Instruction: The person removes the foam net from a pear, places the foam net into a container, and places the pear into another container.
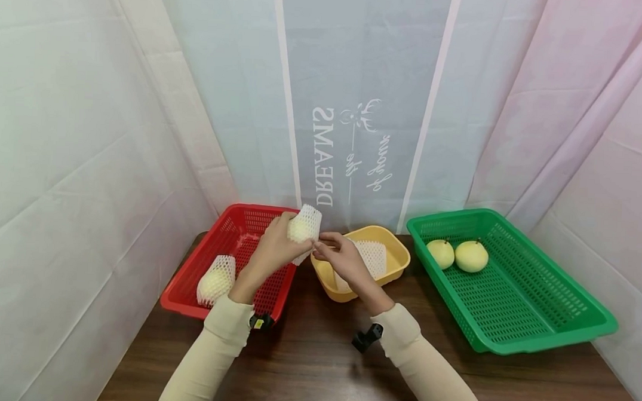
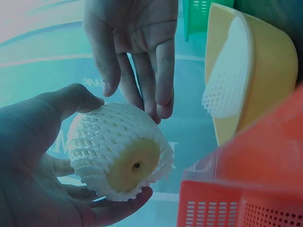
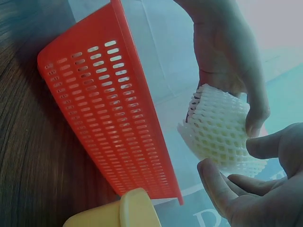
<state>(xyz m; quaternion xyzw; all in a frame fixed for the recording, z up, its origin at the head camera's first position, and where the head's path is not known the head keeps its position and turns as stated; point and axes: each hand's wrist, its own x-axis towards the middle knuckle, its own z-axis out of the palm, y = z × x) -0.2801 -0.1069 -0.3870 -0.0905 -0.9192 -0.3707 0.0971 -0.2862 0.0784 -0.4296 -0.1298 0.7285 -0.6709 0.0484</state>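
Note:
My left hand (image 1: 277, 245) grips a pale yellow pear (image 2: 142, 158) wrapped in a white foam net (image 2: 111, 130), held up above the inner edge of the red basket (image 1: 229, 215). In the left wrist view the pear's dimpled end shows through the net's open end. My right hand (image 1: 347, 262) is beside the wrapped pear, over the yellow bin (image 1: 399, 261). Its fingers are lightly bent and hold nothing; whether a fingertip touches the net I cannot tell. Another netted pear (image 1: 216, 285) lies in the red basket at the left.
White foam nets (image 1: 372, 258) lie in the yellow bin. To the right, the green basket (image 1: 552, 336) holds two bare pears (image 1: 471, 256). All three containers stand on a dark wooden table (image 1: 314, 362), with a printed curtain (image 1: 359, 58) behind.

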